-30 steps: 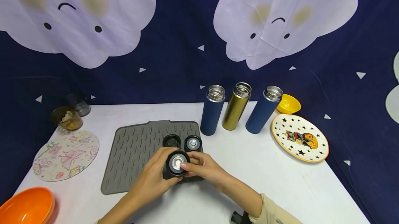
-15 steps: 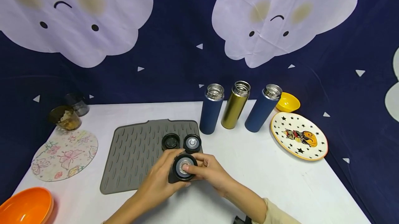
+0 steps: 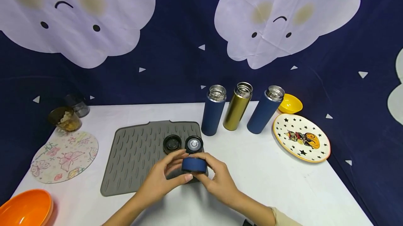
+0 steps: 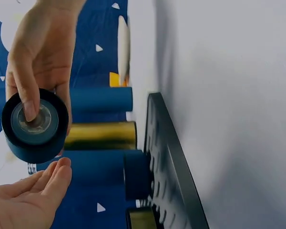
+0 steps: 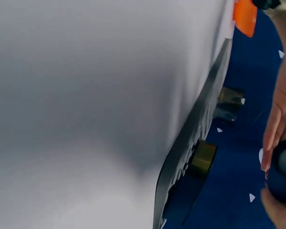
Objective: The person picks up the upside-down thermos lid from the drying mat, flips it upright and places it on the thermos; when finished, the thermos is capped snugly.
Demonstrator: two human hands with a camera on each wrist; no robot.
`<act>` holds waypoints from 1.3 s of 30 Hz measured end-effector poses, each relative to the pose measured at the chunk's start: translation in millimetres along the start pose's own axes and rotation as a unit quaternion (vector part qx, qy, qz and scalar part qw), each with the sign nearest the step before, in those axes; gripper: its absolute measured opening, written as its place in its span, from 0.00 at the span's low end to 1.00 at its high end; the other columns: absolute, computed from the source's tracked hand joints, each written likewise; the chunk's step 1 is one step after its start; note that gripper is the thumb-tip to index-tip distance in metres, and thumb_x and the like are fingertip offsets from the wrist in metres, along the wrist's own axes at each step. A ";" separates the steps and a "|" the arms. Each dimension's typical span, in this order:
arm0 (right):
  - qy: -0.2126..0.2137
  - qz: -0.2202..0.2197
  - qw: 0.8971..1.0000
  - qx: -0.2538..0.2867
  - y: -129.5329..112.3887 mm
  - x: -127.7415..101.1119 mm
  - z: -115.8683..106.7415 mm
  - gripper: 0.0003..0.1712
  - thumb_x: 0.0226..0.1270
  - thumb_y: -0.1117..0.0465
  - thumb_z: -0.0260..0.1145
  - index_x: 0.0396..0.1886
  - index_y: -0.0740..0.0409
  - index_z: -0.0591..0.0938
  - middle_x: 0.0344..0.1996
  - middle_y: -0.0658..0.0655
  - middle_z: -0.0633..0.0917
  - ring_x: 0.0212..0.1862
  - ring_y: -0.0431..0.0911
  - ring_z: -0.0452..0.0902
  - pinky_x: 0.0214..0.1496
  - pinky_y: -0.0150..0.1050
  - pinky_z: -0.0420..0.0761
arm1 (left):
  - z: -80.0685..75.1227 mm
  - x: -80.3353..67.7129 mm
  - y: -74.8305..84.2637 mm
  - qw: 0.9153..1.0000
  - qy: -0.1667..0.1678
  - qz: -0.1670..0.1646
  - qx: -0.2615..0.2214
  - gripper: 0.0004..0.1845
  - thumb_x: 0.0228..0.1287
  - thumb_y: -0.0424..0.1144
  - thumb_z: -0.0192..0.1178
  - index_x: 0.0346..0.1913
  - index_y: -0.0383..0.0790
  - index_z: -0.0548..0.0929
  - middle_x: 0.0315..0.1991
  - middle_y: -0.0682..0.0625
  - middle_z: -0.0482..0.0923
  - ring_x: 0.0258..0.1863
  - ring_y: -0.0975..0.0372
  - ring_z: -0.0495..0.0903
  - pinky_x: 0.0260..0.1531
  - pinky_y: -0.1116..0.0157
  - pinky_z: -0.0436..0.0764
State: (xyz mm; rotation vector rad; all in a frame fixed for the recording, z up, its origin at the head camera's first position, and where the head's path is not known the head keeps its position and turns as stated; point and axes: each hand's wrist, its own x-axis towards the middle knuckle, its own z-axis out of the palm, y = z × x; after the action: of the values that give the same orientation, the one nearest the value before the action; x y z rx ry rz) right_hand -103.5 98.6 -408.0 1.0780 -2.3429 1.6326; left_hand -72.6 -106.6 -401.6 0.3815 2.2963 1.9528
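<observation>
My right hand (image 3: 220, 180) holds a blue bottle lid (image 3: 194, 165) between thumb and fingers, above the front right corner of the grey ribbed mat (image 3: 138, 159). In the left wrist view the lid (image 4: 34, 126) shows its black-rimmed underside, and the thumb lies on its pale round centre. My left hand (image 3: 162, 175) is at the lid's left side with fingers extended; in the left wrist view its fingertips (image 4: 62, 164) are just short of the lid. Two more lids sit underside up on the mat: a black-lined one (image 3: 172, 143) and one with a silvery centre (image 3: 194, 144).
Behind the mat stand a blue bottle (image 3: 213, 112), a gold bottle (image 3: 237, 108) and another blue bottle (image 3: 264, 112), all uncapped. A yellow bowl (image 3: 291, 104) and starred plate (image 3: 294, 124) are right. Left are a floral placemat (image 3: 63, 157), two cups (image 3: 67, 122) and an orange bowl (image 3: 26, 206).
The lid was gripped by the left hand with its underside toward the head camera. Now it is turned, its blue side showing, held in the right hand, and the left fingers have loosened.
</observation>
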 end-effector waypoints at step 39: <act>0.173 -0.083 0.963 -0.188 40.4 44.0 -38.0 0.40 0.60 0.64 0.74 0.68 0.71 0.66 0.64 0.71 0.72 0.66 0.59 0.71 0.69 0.45 0.72 | 17.5 19.5 16.6 0.987 0.074 0.142 0.011 0.36 0.49 0.36 0.78 0.63 0.50 0.75 0.61 0.48 0.77 0.57 0.59 0.77 0.55 0.68 0.79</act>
State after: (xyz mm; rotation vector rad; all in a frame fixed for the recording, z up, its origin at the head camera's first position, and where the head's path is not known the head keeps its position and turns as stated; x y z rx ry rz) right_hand -171.9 116.5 -404.2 0.8099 -2.1432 1.1427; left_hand -85.2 -82.5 -386.7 0.6161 2.4729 2.1522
